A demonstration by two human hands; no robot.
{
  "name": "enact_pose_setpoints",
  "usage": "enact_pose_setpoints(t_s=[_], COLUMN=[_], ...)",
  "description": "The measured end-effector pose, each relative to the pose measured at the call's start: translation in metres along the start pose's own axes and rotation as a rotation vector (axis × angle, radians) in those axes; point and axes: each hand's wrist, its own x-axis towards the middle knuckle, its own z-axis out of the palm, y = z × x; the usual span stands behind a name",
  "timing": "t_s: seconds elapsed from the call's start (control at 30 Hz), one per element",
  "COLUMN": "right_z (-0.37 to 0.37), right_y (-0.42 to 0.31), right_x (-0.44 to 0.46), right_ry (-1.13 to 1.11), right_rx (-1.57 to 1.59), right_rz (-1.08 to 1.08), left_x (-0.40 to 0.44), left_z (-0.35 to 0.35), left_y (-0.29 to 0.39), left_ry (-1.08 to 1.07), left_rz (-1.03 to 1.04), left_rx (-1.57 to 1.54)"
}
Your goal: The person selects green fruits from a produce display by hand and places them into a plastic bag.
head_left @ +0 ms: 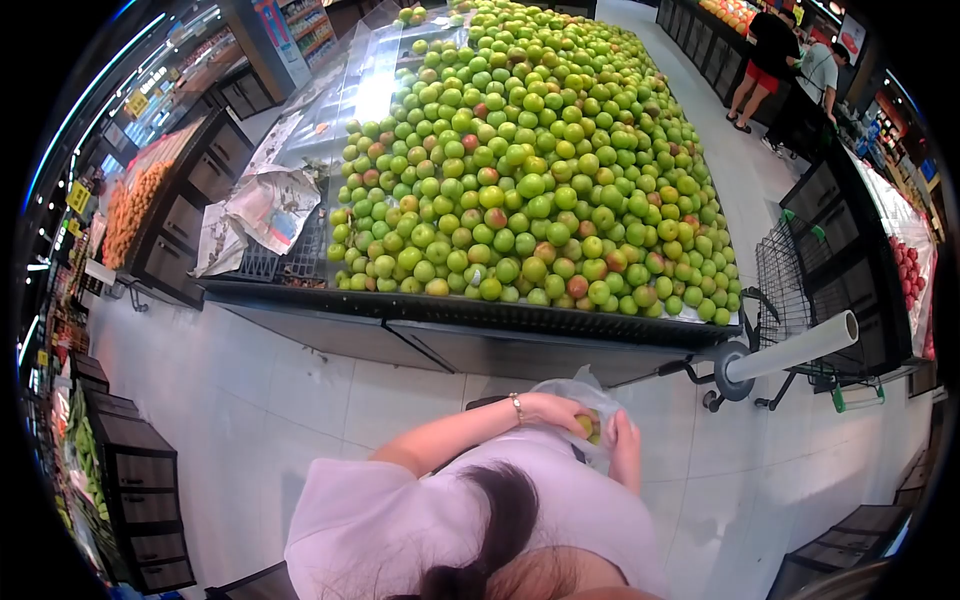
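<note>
A clear plastic bag point(575, 389) is between my two hands in front of my body. My left hand point(556, 411), with a bracelet at the wrist, is closed around a greenish-yellow plum point(592, 430) at the bag's opening; its fingertips are partly hidden. On the other side, my right hand point(624, 445) grips the edge of the bag. Whether more fruit lies inside the bag cannot be made out. Beyond my hands stands a display stand point(470, 312) heaped with green plums point(530, 185), some of them reddish.
Crumpled newspaper point(262, 215) and clear plastic sheets lie on the stand's left part. A roll of plastic bags point(800, 350) juts out at its right corner, near a wire shopping cart point(785, 275). Two people point(770, 70) stand at the back right. Orange fruit point(148, 205) fills another stand at left.
</note>
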Motion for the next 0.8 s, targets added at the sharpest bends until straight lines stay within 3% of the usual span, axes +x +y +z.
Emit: enact_pose_setpoints(t_s=[0.1,0.2,0.3,0.4,0.43,0.47,0.53,0.6,0.63,0.73,0.77,0.8], right_z=[0.0,-0.002,-0.009,-0.016,-0.014,-0.013,-0.007,-0.002,-0.001,0.002,0.003,0.004], right_y=[-0.003,-0.005,-0.004,0.004,0.004,0.004,0.003,0.003,0.006,0.005,0.004,0.005], right_x=[-0.005,0.0,0.004,0.005,0.005,0.006,0.009,0.013,0.016,0.019,0.02,0.021], right_ry=[0.031,0.054,0.08,0.099,0.102,0.105,0.108,0.128,0.144,0.152,0.147,0.166], right_rx=[-0.031,-0.033,-0.032,-0.024,-0.028,-0.034,-0.055,-0.059,-0.052,-0.056,-0.061,-0.066], right_rz=[0.006,-0.02,-0.036,-0.015,-0.007,-0.002,-0.025,-0.036,-0.034,-0.016,-0.009,-0.015], left_x=[0.01,0.013,0.012,-0.008,-0.027,-0.035,-0.07,-0.103,-0.118,-0.13,-0.137,-0.137], left_z=[0.011,0.005,-0.012,-0.057,-0.067,-0.085,-0.109,-0.146,-0.163,-0.266,-0.28,-0.304], left_y=[0.009,0.012,0.015,0.035,0.056,0.068,0.124,0.175,0.193,0.194,0.209,0.207], left_ry=[0.061,0.156,0.125,0.028,0.13,0.089,0.06,0.288,0.496,1.306,1.449,1.594], left_rz=[-0.174,-0.217,-0.18,-0.02,-0.005,0.016,0.166,0.427,0.374,0.234,0.055,0.084], left_rx=[0.278,0.469,0.426,0.626,0.614,0.522,0.143,0.403,0.376,0.899,0.961,1.089])
